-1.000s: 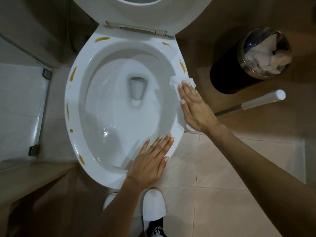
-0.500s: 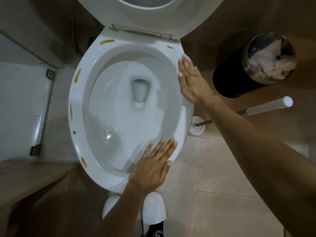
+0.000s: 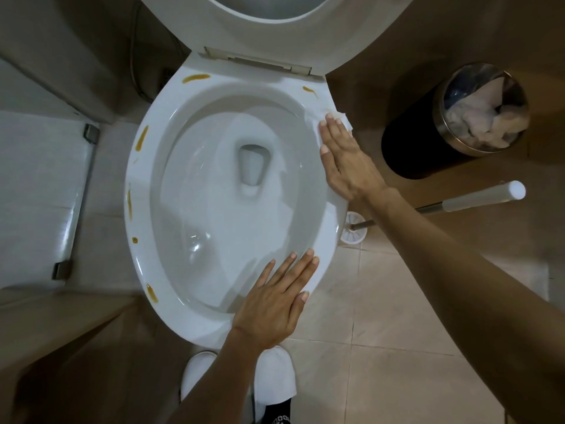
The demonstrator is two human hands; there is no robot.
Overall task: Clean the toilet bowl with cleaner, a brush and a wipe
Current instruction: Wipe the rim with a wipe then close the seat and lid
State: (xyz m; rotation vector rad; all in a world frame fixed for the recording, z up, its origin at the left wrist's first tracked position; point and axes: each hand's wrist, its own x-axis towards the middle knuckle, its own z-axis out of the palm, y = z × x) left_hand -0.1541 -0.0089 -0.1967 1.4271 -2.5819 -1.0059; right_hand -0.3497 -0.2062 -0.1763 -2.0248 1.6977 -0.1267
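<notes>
The white toilet bowl (image 3: 146, 191) fills the middle of the view with its seat and lid raised. Several orange-brown smears mark the rim, one (image 3: 195, 78) at the back left and one (image 3: 310, 90) at the back right. My right hand (image 3: 344, 159) lies flat, fingers straight, pressing a white wipe (image 3: 344, 119) onto the right side of the rim; only the wipe's far edge shows past my fingertips. My left hand (image 3: 275, 301) rests flat on the front right of the rim. The toilet brush (image 3: 477, 198) stands in its holder on the floor, right of the bowl.
A black bin (image 3: 428, 151) with a metal rim, holding crumpled white paper, stands at the right by the wall. A glass partition (image 3: 46, 191) runs along the left. My white shoes (image 3: 275, 377) are on the tiled floor in front of the bowl.
My right hand slid the wipe forward along the right rim, then back a little toward me. The yellow smear that lay on the right rim is gone. My left hand stayed put.
</notes>
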